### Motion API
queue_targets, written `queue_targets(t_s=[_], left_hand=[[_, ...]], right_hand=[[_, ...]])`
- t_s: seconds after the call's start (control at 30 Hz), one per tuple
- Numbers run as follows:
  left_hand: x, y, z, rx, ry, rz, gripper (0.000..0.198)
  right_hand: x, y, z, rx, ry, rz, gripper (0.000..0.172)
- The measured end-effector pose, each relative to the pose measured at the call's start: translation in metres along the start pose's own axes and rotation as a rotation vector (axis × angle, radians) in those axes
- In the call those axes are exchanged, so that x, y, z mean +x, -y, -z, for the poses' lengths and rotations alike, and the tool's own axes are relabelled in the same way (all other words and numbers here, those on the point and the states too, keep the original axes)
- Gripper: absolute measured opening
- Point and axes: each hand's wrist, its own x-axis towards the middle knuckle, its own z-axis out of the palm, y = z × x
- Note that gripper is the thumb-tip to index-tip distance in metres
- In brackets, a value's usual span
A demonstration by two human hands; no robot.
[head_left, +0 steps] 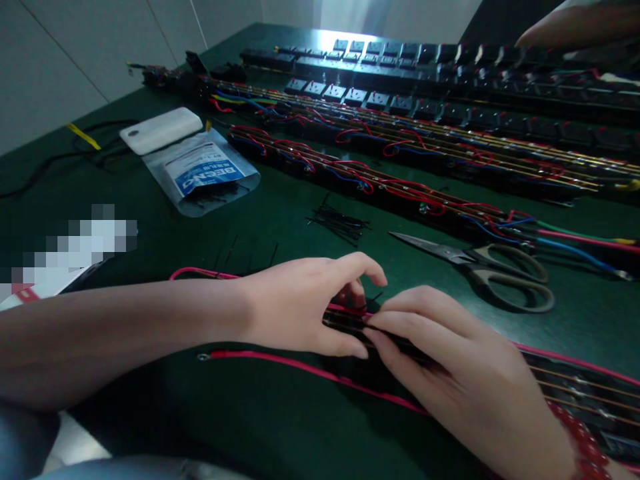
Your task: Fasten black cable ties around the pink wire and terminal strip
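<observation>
A long black strip [590,387] with brass rods and a red wire along its edge lies in front of me. Over its left part rests my left hand [295,303], thumb and index finger spread on either side, other fingers curled at the far edge and partly hidden. My right hand [450,360] pinches at the strip just beside it; a thin black cable tie [377,296] pokes up at the fingertips, most of it hidden. More upright cable ties [231,252] stand along the strip's left end. A loose red cable [280,363] with a ring terminal runs along the near side.
Scissors [470,260] and a pile of cable ties [340,223] lie beyond my hands. Farther left are a labelled plastic bag [205,173] and a white phone-like slab [163,130]. Wired strips [370,173] span the green table [300,427]. Another person's arm [580,27] reaches in at top right.
</observation>
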Motion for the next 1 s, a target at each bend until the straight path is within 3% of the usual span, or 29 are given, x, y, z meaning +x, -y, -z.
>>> queue_targets(t_s=[0.4,1.0], left_hand=[[0.0001,0.0006,0.0006,0.069,-0.028,-0.005,0.031],[0.0005,0.0014,0.0009,0.119,-0.016,-0.052,0.032]], right_hand=[[-0.0005,-0.0016,0.0006,-0.097,-0.089,-0.155,0.01],[0.0,-0.0031,-0.0004,-0.156,-0.085,-0.178,0.013]])
